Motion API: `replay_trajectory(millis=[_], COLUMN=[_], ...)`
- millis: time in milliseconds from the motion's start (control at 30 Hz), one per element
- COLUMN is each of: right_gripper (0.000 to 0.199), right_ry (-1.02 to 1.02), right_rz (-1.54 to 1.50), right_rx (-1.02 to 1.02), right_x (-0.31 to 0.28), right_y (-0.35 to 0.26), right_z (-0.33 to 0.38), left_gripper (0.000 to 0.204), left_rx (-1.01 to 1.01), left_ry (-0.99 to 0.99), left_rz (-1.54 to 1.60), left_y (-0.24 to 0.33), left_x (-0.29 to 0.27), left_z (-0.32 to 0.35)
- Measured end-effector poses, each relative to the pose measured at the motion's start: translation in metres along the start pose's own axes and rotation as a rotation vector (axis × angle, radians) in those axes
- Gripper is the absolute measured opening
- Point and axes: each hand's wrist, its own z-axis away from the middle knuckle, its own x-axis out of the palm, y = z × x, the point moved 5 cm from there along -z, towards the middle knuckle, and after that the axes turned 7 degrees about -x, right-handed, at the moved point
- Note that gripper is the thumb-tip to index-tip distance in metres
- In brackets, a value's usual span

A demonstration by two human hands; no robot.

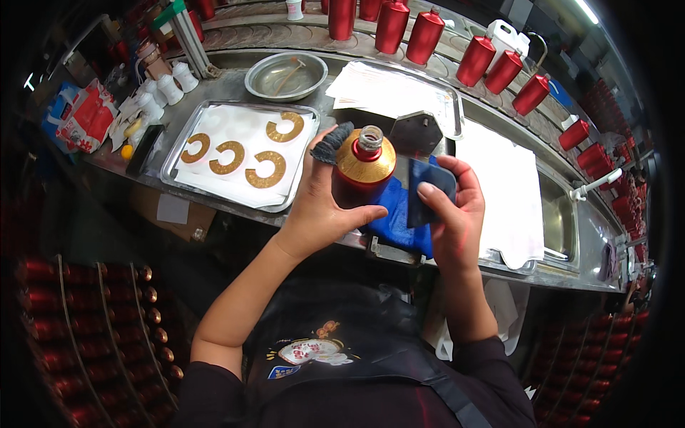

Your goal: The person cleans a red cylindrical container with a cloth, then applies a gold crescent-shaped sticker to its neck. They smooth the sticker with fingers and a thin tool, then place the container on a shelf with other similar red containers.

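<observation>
In front of the person's chest, over the near edge of the counter (pixel 221 91), the red-and-gold bottle (pixel 360 170) is pointing its clear, uncapped neck upward, toward the camera and a little away from the body. Its long axis is running steeply and appearing foreshortened, the gold shoulder hiding much of the red body; the exact tilt cannot be told.

The left hand (pixel 317 196) is grasping the bottle, its fingers wrapping the left and far side, dark coverings showing on them, while the thumb is stretching rightward across the near side. Its forearm is slanting up from the lower left.

The right hand (pixel 462 214) is standing nearly upright on a steep forearm, its fingers pinching a dark flat pad (pixel 432 189) just beside the bottle, thumb lying across the near face.

Beyond the hands, a blue cloth (pixel 394 221) is lying on the counter. To the left, a metal tray (pixel 166 173) is carrying four gold C-shaped pieces (pixel 264 182). Farther back, a metal bowl (pixel 265 75) is resting, and red bottles (pixel 392 27) are standing along a conveyor (pixel 303 34).
</observation>
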Motion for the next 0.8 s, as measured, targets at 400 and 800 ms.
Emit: replay_trajectory(millis=[400, 800], right_gripper=[0.027, 0.029], right_ry=[-0.196, -0.973], right_rz=[0.427, 0.686], right_rx=[-0.052, -0.036], right_x=[0.003, 0.086], right_y=[0.015, 0.030], right_z=[-0.104, -0.167], left_gripper=[0.097, 0.114], left_rx=[-0.123, -0.183], left_ry=[-0.257, -0.390], left_rz=[0.258, 0.430], left_y=[-0.012, -0.038], left_x=[-0.004, 0.006], left_z=[-0.028, -0.028])
